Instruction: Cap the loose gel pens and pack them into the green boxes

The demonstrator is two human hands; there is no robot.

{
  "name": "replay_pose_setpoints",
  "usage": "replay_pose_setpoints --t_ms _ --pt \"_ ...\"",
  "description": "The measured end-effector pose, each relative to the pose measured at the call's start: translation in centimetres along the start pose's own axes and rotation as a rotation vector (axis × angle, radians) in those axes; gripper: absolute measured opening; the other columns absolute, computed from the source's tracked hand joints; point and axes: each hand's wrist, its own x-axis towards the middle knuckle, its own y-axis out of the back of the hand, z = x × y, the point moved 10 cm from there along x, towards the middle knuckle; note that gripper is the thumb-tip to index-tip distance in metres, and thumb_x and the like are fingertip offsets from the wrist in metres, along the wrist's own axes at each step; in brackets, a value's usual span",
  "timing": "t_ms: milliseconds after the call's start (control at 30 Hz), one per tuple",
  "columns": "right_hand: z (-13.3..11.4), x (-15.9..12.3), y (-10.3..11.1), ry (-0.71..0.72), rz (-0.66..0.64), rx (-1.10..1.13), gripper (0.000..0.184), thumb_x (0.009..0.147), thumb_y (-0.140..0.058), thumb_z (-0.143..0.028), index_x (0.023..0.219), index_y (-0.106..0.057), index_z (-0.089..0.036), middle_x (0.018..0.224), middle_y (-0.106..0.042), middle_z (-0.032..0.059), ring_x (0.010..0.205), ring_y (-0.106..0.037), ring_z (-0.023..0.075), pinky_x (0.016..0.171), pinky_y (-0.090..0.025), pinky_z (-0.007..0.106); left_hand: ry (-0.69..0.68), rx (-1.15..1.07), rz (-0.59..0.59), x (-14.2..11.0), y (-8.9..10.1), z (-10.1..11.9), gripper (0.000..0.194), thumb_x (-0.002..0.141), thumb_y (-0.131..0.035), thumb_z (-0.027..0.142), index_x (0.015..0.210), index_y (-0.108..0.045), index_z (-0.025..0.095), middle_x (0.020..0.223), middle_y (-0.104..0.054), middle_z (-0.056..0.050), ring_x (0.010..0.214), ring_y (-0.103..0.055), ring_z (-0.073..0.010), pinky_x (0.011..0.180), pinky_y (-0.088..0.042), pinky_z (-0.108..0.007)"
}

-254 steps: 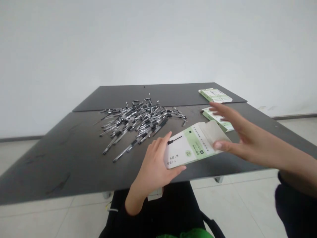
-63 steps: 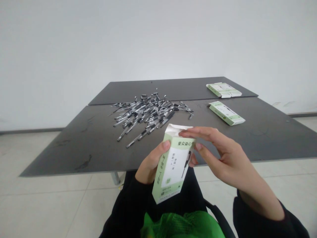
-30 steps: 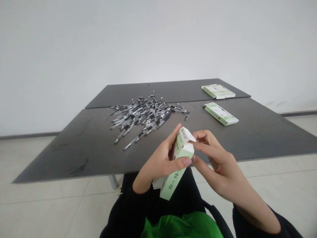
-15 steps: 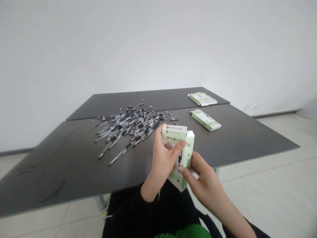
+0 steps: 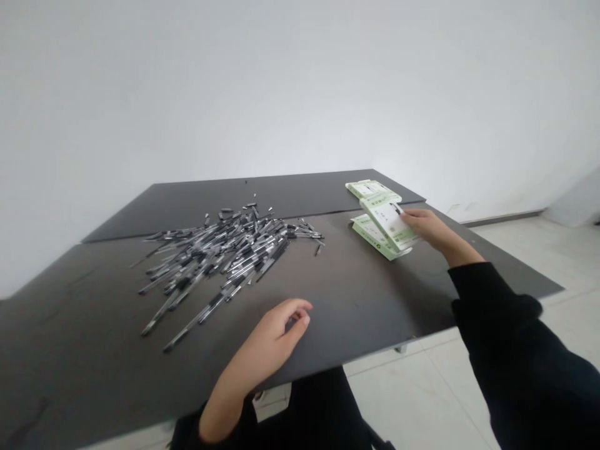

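My right hand grips a green-and-white pen box by its right side, out at the right of the table. This carton is over another green-and-white box lying there; whether the two touch I cannot tell. Near the table's front edge, my left hand is empty, its fingers loosely curled with a gap between thumb and forefinger. To its upper left spreads a loose heap of clear pens with black caps.
Further cartons lie flat on the far table section, behind the held box. A seam crosses the dark table. Small black pieces lie at the heap's right edge. A white wall stands behind.
My right hand has carried the box from in front of me to the right, over the box lying there. My left hand has let go of it and moved left and down.
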Motion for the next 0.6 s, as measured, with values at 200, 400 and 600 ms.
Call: replay_pose_setpoints --t_ms 200,400,600 --pt "2.8 3.9 -1.3 -0.041 -0.016 -0.276 0.024 0.087 -0.059 -0.016 0.097 -0.08 -0.008 0.094 -0.079 0.0137 0.093 -0.073 0.0307 0.088 -0.054 0.038 -0.019 0.097 -0.051 -0.3 -0.6 -0.1 0.025 0.099 -0.047 0.03 0.111 -0.068 0.022 0.107 -0.068 -0.005 0.105 -0.064 -0.0198 0.097 -0.047 -0.031" --pt "2.8 5.3 -0.7 0.045 -0.024 -0.404 0.044 0.091 -0.061 -0.028 0.129 -0.07 -0.008 0.114 -0.076 0.0172 0.096 -0.073 0.028 0.087 -0.055 0.034 -0.042 0.173 -0.038 -0.6 -0.7 -0.1 0.027 0.097 -0.047 0.027 0.113 -0.068 0.023 0.106 -0.07 -0.006 0.103 -0.066 -0.0212 0.097 -0.052 -0.032" --pt "0.9 10.6 1.8 0.207 -0.004 -0.66 0.058 0.086 -0.045 -0.004 0.142 -0.06 -0.005 0.139 -0.064 0.021 0.123 -0.064 0.0274 0.105 -0.047 0.033 -0.156 0.22 0.044 -0.5 -0.5 -0.8 0.028 0.091 -0.055 0.024 0.112 -0.073 0.028 0.102 -0.076 -0.003 0.098 -0.07 -0.0204 0.091 -0.055 -0.027"
